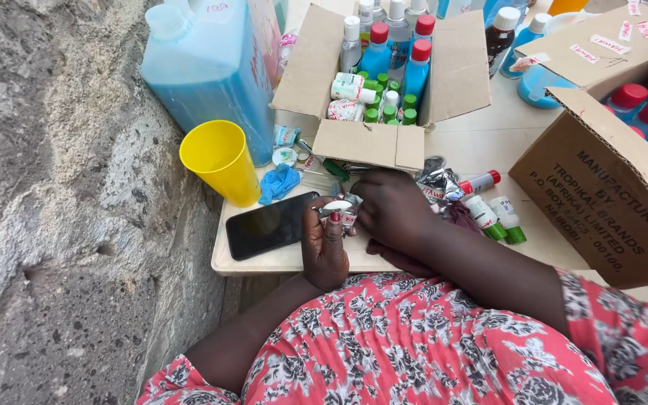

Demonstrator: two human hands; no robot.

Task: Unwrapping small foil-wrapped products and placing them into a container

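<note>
The left hand (325, 251) is near the middle of the frame, at the front edge of the counter (481, 142). Its fingers are curled around a small shiny packet (341, 208) with a white round bit on it. The right hand (393, 210) is just beside it, bent over and touching the same packet from the right, so both hands hold it together. A black phone (270, 224) lies flat on the counter, just left of the left hand. A yellow cup (221, 161) stands behind the phone, next to a big blue jug (211, 71) in the upper left. An open brown box (384, 75) full of little bottles sits above the hands. Small tubes with green caps (498, 219) lie to the right of the hands, near another big brown box (609, 187).
</note>
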